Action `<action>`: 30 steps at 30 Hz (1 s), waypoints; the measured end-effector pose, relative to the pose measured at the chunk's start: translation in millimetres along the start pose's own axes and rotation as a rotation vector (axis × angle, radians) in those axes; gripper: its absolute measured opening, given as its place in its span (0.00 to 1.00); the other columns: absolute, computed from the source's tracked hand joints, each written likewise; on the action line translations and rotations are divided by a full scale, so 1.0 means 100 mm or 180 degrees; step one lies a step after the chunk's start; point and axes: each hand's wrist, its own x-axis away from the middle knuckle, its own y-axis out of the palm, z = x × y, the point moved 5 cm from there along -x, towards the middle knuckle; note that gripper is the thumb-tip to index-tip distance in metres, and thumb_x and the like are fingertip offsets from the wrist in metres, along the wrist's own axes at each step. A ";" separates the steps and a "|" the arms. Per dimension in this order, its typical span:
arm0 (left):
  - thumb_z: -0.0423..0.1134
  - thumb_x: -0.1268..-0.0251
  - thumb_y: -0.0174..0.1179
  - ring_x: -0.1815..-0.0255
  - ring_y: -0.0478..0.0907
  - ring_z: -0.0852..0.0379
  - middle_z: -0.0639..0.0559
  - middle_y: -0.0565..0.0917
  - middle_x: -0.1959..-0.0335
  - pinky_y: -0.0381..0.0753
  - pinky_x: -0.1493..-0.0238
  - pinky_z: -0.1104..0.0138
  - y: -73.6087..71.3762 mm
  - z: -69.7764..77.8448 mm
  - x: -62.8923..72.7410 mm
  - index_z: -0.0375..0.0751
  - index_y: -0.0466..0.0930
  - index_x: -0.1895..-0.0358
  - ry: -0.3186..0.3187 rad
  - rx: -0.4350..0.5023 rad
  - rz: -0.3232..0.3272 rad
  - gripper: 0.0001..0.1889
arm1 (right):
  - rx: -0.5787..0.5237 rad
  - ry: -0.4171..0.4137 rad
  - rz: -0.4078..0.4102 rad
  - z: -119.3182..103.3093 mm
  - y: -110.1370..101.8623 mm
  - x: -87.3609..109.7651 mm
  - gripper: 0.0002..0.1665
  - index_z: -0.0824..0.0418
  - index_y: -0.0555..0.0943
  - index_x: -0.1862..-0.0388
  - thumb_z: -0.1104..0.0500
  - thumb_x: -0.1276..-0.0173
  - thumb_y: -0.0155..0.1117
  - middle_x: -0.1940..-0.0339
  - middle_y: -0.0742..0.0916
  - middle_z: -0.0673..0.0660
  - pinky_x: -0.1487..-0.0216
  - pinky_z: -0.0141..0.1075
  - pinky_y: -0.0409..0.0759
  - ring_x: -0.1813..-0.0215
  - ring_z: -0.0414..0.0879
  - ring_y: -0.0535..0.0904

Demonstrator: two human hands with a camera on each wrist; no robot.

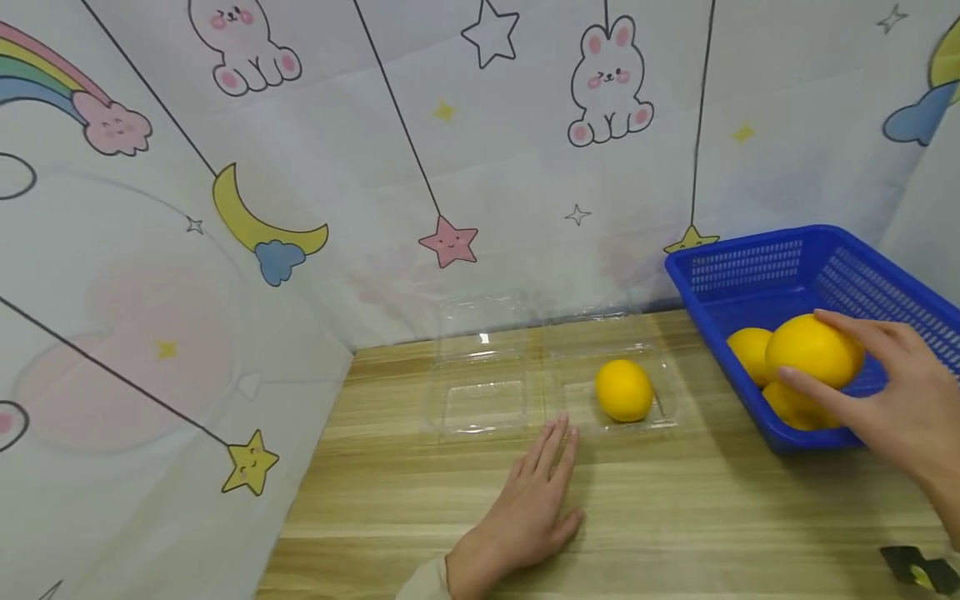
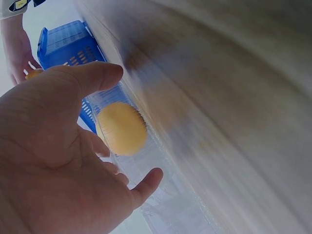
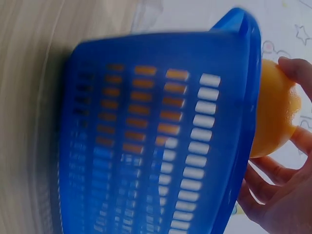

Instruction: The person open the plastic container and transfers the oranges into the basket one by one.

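Over the near left part of the blue basket (image 1: 750,268), my right hand (image 1: 907,408) grips an orange (image 1: 813,352) between thumb and fingers. In the right wrist view the held orange (image 3: 274,109) shows above the basket's rim. At least two more oranges (image 1: 748,348) lie beneath it in the basket, partly hidden. My left hand (image 1: 534,500) lies on the table with straight fingers, fingertips right at the front edge of the right clear plastic box (image 1: 576,396). One orange (image 1: 624,390) sits in that box's right side.
A second clear plastic box (image 1: 486,404), holding nothing, stands just left of the first; both lids are raised toward the back. Behind the wooden table (image 1: 390,492) hangs a printed cloth (image 1: 517,175) with stars and rabbits. A small dark object (image 1: 918,568) shows at the lower right.
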 end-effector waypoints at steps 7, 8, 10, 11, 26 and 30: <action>0.50 0.26 0.65 0.11 0.46 0.43 0.39 0.43 0.11 0.69 0.23 0.45 0.02 0.03 -0.01 0.36 0.43 0.13 0.0054 -0.0102 0.0049 0.51 | 0.0067 -0.0059 0.0280 0.23 -0.08 0.02 0.45 0.65 0.71 0.22 0.47 0.30 0.76 0.33 0.72 0.82 0.35 0.76 0.63 0.33 0.78 0.64; 0.50 0.26 0.65 0.11 0.46 0.43 0.39 0.43 0.11 0.69 0.23 0.45 0.02 0.03 0.00 0.36 0.43 0.13 0.0055 -0.0107 0.0053 0.51 | 0.0093 -0.0028 0.0253 0.26 -0.08 0.02 0.45 0.66 0.70 0.21 0.46 0.29 0.74 0.32 0.71 0.82 0.35 0.76 0.62 0.33 0.78 0.63; 0.50 0.26 0.64 0.11 0.45 0.43 0.39 0.43 0.11 0.68 0.23 0.45 0.03 0.03 0.00 0.36 0.42 0.13 0.0057 -0.0098 0.0049 0.51 | 0.0119 0.0035 0.0200 0.32 -0.06 0.02 0.45 0.67 0.69 0.21 0.46 0.28 0.73 0.32 0.70 0.82 0.37 0.76 0.62 0.33 0.78 0.62; 0.50 0.26 0.64 0.11 0.45 0.43 0.39 0.43 0.11 0.68 0.23 0.45 0.03 0.04 0.00 0.36 0.42 0.13 0.0059 -0.0102 0.0047 0.51 | 0.0109 0.0046 0.0190 0.35 -0.05 0.02 0.45 0.67 0.68 0.21 0.46 0.28 0.72 0.32 0.69 0.83 0.39 0.75 0.63 0.33 0.78 0.61; 0.51 0.25 0.64 0.11 0.45 0.42 0.38 0.42 0.11 0.70 0.24 0.45 0.04 0.05 -0.02 0.36 0.42 0.13 0.0108 -0.0123 0.0055 0.51 | 0.0176 0.0411 -0.0086 0.90 0.07 -0.07 0.47 0.69 0.61 0.17 0.44 0.23 0.63 0.33 0.65 0.87 0.50 0.74 0.65 0.31 0.82 0.56; 0.51 0.25 0.64 0.11 0.45 0.42 0.38 0.42 0.11 0.69 0.23 0.45 0.04 0.04 -0.04 0.36 0.42 0.13 0.0105 -0.0137 0.0056 0.51 | 0.0404 0.0452 -0.0261 0.93 0.08 -0.09 0.50 0.74 0.59 0.20 0.38 0.22 0.60 0.34 0.64 0.88 0.44 0.75 0.62 0.32 0.83 0.56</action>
